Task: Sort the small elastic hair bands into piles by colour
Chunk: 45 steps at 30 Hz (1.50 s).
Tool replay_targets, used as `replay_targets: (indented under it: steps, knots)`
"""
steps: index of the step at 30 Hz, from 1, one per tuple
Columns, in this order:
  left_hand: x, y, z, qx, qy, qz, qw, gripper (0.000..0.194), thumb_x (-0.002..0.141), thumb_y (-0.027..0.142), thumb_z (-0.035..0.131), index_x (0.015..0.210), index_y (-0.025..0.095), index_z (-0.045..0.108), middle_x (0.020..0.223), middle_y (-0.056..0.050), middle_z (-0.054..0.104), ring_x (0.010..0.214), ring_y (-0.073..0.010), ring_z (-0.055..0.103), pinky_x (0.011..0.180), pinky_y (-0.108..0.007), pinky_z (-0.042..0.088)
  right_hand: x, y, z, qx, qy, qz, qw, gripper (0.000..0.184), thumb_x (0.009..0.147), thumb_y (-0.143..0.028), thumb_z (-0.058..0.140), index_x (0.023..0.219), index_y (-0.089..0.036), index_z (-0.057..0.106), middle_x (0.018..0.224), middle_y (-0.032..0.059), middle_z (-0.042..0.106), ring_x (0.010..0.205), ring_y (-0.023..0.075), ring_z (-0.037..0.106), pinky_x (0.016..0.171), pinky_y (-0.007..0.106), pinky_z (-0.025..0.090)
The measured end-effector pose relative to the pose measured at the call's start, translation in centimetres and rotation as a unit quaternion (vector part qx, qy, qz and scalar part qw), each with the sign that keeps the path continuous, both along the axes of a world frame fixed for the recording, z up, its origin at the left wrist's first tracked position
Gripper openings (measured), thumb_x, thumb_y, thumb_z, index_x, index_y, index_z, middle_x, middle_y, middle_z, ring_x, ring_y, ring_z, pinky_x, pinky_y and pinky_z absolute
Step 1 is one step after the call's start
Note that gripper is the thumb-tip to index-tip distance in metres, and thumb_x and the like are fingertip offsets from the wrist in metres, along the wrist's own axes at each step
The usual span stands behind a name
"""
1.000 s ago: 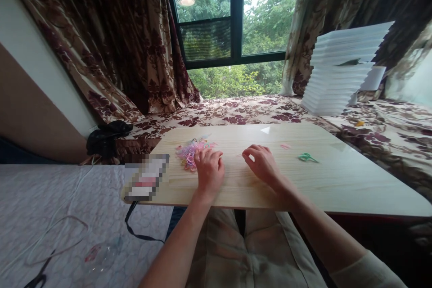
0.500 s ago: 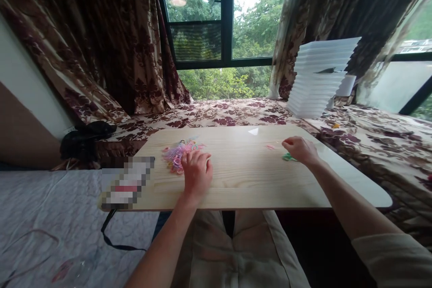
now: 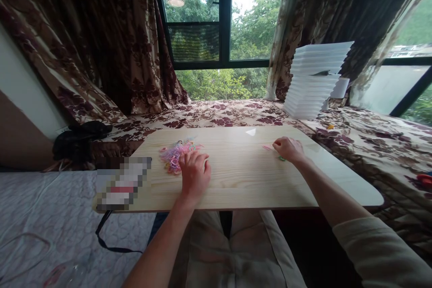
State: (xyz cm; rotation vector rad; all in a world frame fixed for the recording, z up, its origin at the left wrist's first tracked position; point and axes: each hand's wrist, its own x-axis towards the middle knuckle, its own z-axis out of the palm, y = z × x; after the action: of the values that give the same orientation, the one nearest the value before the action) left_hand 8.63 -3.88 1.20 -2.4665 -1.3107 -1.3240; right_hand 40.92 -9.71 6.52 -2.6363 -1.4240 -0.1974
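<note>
On the left half of the light wooden table (image 3: 232, 189) lies a pile of small coloured bands (image 3: 173, 162), mostly pink and purple and ring-shaped. My left hand (image 3: 195, 171) rests at the pile's right edge, back up, its fingers bent over the bands and the thumb apart. My right hand (image 3: 288, 149) is low over the right half of the table, its fingertips pinched together; what is between them, if anything, is too small to make out. Just left of those fingertips is a small pink piece (image 3: 267, 147). Some green bands (image 3: 282, 158) show partly from under that hand.
A blurred-out flat object (image 3: 123, 184) with a black strap lies at the table's left end. Behind the table runs a flower-patterned ledge (image 3: 216, 114), bearing a stack of white pleated sheets (image 3: 312, 83) at the right. A black bundle (image 3: 79, 141) sits at the left.
My right hand has shifted slightly left and now covers more of the green bands, nearer the pink piece. My left hand stays at the pile. The view has turned a little.
</note>
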Motion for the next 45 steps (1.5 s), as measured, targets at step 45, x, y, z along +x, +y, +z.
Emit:
replay_targets:
  steps: [45]
  knots:
    - [-6.6,2.6,-0.6,-0.003,-0.039,0.052,0.998,0.013,0.085,0.018,0.056,0.084,0.022,0.069,0.094,-0.006,0.070,0.102,-0.0251,0.057,0.098,-0.046,0.041,-14.2,2.0,-4.8,0.111,0.052,0.287,0.950,0.025,0.092,-0.023,0.049,0.101,-0.020,0.073,0.109,0.0082,0.069,0.101,0.0228,0.061,0.089,0.034,0.043]
